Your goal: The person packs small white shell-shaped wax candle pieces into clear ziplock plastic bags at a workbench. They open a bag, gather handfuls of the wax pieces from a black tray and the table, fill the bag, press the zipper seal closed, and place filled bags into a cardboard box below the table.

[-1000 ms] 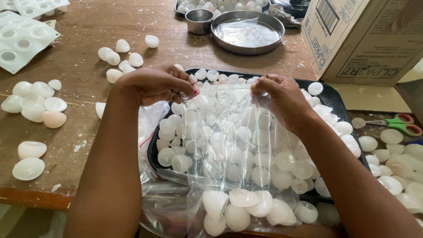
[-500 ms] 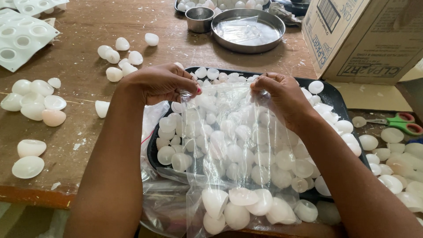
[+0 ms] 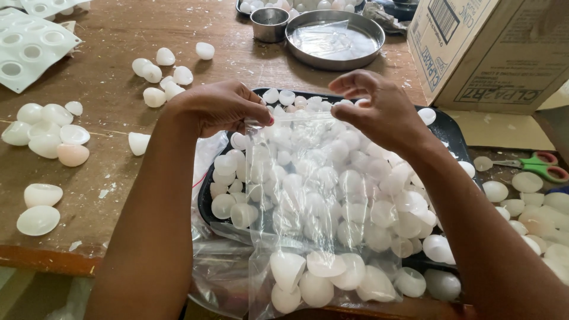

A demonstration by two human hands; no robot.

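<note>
Left hand: the left hand (image 3: 222, 106) pinches the top edge of the clear plastic zip bag (image 3: 308, 195).
Right hand: the right hand (image 3: 379, 112) grips its other corner, fingers spread.
Bag: held over the black tray (image 3: 456, 139), white half-shells (image 3: 320, 278) at its bottom.

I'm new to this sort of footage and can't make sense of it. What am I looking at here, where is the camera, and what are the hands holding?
There is no machine: these are a person's two bare hands, seen from a camera on their head looking down. The left hand pinches the top edge of a clear plastic bag, which has a few white half-shells at its bottom. The right hand is at the bag's other top corner with fingers partly spread; whether it grips is hard to tell. Beneath the bag sits a black tray heaped with white shells. On the wooden table lie more shells, white moulds, a steel dish, green scissors and a cardboard box.
</note>
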